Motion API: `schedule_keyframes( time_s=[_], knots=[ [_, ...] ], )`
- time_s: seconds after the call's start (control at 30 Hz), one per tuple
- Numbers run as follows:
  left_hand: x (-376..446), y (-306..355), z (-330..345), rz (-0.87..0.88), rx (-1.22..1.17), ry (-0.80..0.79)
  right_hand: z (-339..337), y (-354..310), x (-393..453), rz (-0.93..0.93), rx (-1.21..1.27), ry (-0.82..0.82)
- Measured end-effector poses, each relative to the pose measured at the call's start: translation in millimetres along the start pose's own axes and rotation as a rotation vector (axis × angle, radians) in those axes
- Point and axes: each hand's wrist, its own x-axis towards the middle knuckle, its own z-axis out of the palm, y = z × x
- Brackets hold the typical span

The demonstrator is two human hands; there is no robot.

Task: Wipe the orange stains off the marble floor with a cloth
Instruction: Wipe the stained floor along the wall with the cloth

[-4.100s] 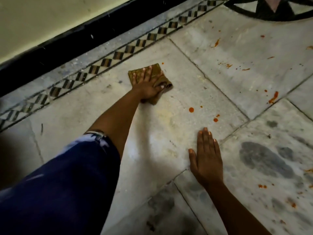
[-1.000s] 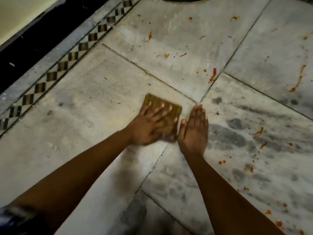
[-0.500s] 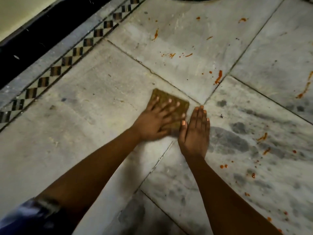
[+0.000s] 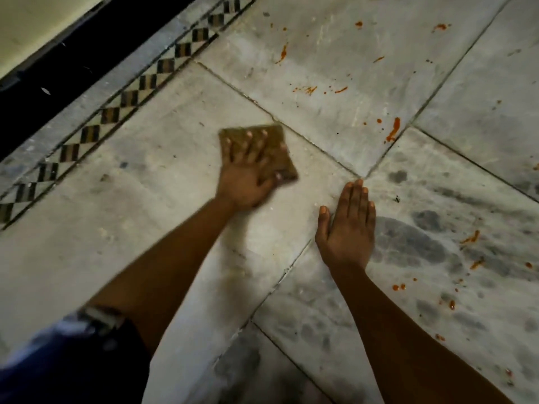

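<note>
Cloth (image 4: 279, 147) flat under L hand (image 4: 248, 182) fingers (image 4: 256, 150)

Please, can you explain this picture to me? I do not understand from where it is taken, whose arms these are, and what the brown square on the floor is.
A camera worn on a person's head looks down at their own arms; there is no machine. The left hand presses flat, fingers spread, on a brown folded cloth lying on the marble floor. The right hand rests palm down, holding nothing. Orange stains remain on the slabs ahead and to the right. A checkered border runs along the dark wall base.
</note>
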Motion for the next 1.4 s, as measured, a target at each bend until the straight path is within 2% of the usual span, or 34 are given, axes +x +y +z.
schedule_keyframes(
  time_s=[0.1, 0.2, 0.27, 0.4, 0.47, 0.5, 0.63, 0.8, 0.93, 1.03, 1.23, 1.3, 1.4],
  knots=[
    [-77.4, 17.4, 10.2, 0.31, -0.009, 0.007, 0.9, 1.1, -0.1, -0.001, 0.004, 0.004],
    [-111.7, -18.9, 8.7, 0.393, -0.019, -0.023, 2.1, 0.8, 0.3, -0.001, -0.004, 0.012],
    [-94.3, -51.1, 9.9, 0.28, 0.011, 0.007, 3.7, 1.1, -0.2, 0.001, 0.0, 0.012],
    [-14.5, -85.1, -4.7, -0.229, -0.085, -0.028, 4.3, 0.8, -1.3, 0.003, 0.002, 0.016],
    [29.6, -76.6, -16.4, -0.36, -0.131, -0.12, 3.8, 0.4, -0.8, 0.002, 0.005, 0.018],
    [48.6, -65.5, -21.2, -0.371, -0.135, -0.153, 3.6, 0.3, -0.5, 0.003, 0.009, 0.017],
    [65.8, 3.2, -22.3, -0.148, -0.046, -0.194, 2.2, 1.0, 0.4, -0.009, 0.014, 0.013],
    [-25.6, 46.1, 1.8, 0.311, -0.039, -0.032, -1.8, 0.0, -0.4, -0.007, 0.045, 0.006],
    [-96.9, 23.8, 17.0, 0.363, -0.074, 0.031, -3.1, 1.4, -0.4, -0.005, 0.029, -0.029],
    [-119.8, 10.0, 12.8, 0.283, -0.267, 0.003, -4.0, 2.7, -3.1, -0.012, 0.033, -0.091],
    [-98.7, 20.5, -50.9, -0.081, -0.991, 0.041, -34.1, 2.4, -6.5, -0.064, 0.162, -0.163],
    [-90.8, 19.8, -74.2, -0.117, -1.128, 0.023, -49.0, -1.5, -6.8, -0.075, 0.176, -0.154],
    [-81.8, 16.2, -104.2, -0.176, -1.191, 0.025, -77.2, -4.1, -4.4, -0.07, 0.177, -0.126]
  ],
)
